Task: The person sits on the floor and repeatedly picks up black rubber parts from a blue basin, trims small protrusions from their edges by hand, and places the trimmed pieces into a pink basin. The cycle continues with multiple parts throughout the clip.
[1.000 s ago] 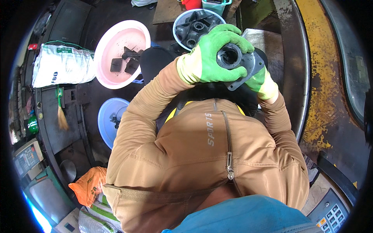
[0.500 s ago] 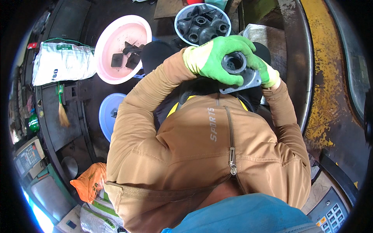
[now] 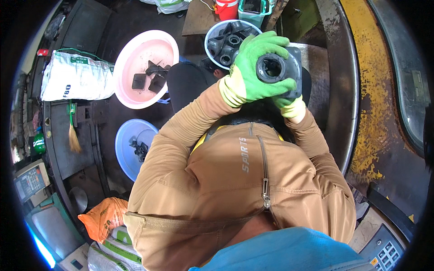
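A black moulded part point(image 3: 296, 67) with a round open collar and a squarish flange is held up in front of my chest. My left hand point(image 3: 253, 67), in a green glove with a paler cuff, is closed round the collar, thumb on the near side and fingers on the far side. My right hand point(image 3: 289, 105), gloved alike, supports the part from below and behind; its fingers are mostly hidden by the part. The collar's opening faces up toward me. Just beyond my hands stands a light-rimmed tub point(image 3: 209, 49) heaped with similar black parts.
On the left, a pink basin point(image 3: 129, 58) holds several dark pieces, and a blue basin point(image 3: 126, 158) holds small black pieces. A white sack point(image 3: 77, 77) lies farther left. Yellow, rust-worn machinery point(image 3: 361, 113) flanks my right side. A red container point(image 3: 226, 10) stands at the back.
The black part has turned in my hands, so its flange now points up and right instead of toward me. My right hand has moved lower, behind the part. The view has shifted slightly.
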The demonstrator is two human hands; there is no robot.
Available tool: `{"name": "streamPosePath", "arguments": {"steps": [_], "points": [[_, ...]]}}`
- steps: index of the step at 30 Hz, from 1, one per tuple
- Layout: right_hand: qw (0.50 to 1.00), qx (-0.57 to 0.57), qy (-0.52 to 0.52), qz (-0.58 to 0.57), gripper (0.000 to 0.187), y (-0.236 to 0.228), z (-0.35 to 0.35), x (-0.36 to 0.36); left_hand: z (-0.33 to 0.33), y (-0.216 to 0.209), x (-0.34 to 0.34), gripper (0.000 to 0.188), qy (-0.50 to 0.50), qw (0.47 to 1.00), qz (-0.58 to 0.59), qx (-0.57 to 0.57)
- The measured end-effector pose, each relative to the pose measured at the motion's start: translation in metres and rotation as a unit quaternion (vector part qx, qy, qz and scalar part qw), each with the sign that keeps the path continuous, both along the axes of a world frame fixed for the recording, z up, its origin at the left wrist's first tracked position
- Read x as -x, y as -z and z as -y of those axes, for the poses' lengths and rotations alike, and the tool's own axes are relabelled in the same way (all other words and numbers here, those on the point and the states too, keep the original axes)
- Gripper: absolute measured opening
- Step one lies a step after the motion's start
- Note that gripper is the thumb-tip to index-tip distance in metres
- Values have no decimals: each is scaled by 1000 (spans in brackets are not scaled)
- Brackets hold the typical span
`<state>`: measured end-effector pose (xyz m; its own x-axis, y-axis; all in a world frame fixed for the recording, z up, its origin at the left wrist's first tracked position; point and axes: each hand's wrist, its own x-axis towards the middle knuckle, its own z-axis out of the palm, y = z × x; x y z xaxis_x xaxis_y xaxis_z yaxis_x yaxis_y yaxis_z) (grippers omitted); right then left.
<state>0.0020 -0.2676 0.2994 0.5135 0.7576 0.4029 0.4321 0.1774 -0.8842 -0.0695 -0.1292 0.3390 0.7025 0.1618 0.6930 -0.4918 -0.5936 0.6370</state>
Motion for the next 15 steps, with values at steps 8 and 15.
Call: {"name": "streamPosePath", "arguments": {"steps": [8, 15], "points": [[996, 43, -52, -52, 49, -2, 16, 7, -7, 3, 10, 46, 141, 988, -6, 63], [969, 70, -198, -133, 47, -24, 29, -5, -7, -3, 10, 44, 243, 969, -7, 48]]}}
